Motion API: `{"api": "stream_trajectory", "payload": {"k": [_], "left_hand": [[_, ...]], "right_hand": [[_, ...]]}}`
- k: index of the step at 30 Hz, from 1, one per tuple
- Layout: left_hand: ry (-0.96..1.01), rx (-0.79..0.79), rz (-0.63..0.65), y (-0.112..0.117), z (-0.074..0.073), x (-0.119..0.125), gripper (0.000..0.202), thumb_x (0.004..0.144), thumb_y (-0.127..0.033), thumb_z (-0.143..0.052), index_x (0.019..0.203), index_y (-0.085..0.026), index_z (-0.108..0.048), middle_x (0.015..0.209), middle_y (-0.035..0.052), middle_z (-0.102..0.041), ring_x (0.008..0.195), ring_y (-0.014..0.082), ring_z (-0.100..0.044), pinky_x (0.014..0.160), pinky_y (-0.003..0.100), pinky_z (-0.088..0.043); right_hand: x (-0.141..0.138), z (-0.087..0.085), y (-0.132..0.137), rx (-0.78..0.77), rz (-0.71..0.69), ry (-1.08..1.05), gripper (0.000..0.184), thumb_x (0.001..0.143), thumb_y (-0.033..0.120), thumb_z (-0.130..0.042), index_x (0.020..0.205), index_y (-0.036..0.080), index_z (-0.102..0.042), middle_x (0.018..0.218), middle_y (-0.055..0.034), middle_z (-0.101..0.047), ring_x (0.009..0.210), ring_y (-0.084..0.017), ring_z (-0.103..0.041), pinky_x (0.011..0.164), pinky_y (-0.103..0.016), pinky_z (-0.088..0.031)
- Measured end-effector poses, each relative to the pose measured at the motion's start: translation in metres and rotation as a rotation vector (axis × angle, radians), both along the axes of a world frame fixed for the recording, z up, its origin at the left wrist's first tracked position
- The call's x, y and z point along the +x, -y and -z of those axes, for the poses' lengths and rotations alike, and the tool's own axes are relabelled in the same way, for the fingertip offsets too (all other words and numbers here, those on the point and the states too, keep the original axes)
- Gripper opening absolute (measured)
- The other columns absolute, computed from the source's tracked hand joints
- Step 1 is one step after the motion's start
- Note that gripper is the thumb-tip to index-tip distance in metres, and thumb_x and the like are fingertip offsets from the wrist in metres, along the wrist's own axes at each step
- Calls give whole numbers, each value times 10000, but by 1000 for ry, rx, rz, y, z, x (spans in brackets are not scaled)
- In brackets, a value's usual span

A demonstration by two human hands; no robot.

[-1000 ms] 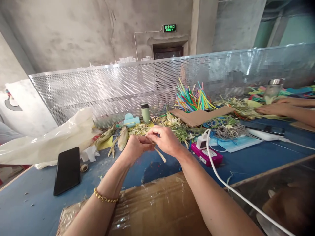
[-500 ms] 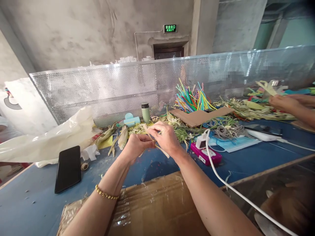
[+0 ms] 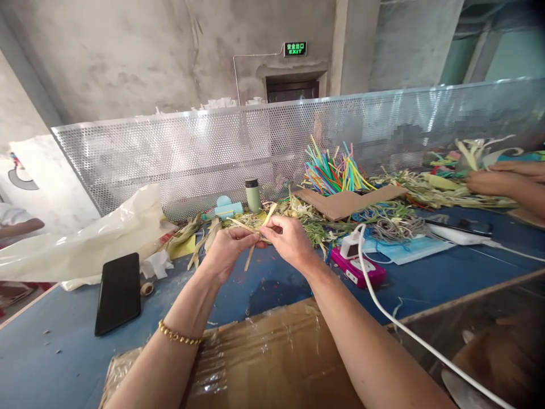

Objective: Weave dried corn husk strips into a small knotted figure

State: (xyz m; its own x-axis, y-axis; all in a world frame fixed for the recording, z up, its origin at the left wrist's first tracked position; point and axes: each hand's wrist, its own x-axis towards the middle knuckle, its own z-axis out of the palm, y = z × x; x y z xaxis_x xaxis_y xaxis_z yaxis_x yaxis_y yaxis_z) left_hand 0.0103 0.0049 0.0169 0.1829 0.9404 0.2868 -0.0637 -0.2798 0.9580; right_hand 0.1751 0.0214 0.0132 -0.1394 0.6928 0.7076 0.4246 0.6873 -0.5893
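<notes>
Left hand (image 3: 223, 250) and right hand (image 3: 290, 241) pinch thin pale strips (image 3: 269, 213) above a blue table (image 3: 63, 312); a grey concrete wall (image 3: 128, 57) stands far.

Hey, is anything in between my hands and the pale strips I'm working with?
Nothing visible is. Your left hand and right hand both pinch the pale strips directly. The green bottle stands farther back, beyond your hands, and the purple box sits off to the right.
</notes>
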Motion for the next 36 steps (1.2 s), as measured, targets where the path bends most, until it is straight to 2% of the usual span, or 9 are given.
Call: {"api": "stream_trajectory", "payload": {"k": [4,9,15,26,36], "left_hand": [[74,-53,-11,-1,3,3,280,650,-427,-854,686,-158,-786,680,104,-745,664,202,-671,717,344,-530],[96,-63,-45,-2,6,8,275,612,-401,-873,656,-146,-781,635,100,-729,613,197,-644,627,325,-518],[12,28,-71,3,0,8,197,652,-334,-828,574,-162,-770,676,98,-738,736,210,-659,748,325,-502],[-72,88,-86,3,-1,8,164,664,-323,-828,601,-178,-788,691,76,-763,732,212,-653,805,356,-493],[-14,48,35,3,0,5,131,602,-297,-858,645,-184,-807,813,115,-794,829,239,-688,921,399,-489]], "right_hand": [[-1,-2,1,10,32,18,228,842,205,-610,622,178,-558,616,-13,-609,596,-130,-500,578,-239,-363],[-3,-2,2,-3,16,2,219,832,188,-608,620,180,-554,627,-11,-621,613,-135,-529,587,-241,-367],[-1,-1,2,-23,37,-21,212,820,189,-627,614,174,-583,609,-9,-629,597,-136,-534,591,-248,-372],[-3,-1,2,-27,132,32,223,819,166,-639,605,175,-579,612,-19,-644,599,-141,-531,589,-250,-354],[-4,-1,1,-6,230,61,222,819,168,-640,609,182,-569,642,-30,-672,593,-146,-547,604,-262,-346]]}}
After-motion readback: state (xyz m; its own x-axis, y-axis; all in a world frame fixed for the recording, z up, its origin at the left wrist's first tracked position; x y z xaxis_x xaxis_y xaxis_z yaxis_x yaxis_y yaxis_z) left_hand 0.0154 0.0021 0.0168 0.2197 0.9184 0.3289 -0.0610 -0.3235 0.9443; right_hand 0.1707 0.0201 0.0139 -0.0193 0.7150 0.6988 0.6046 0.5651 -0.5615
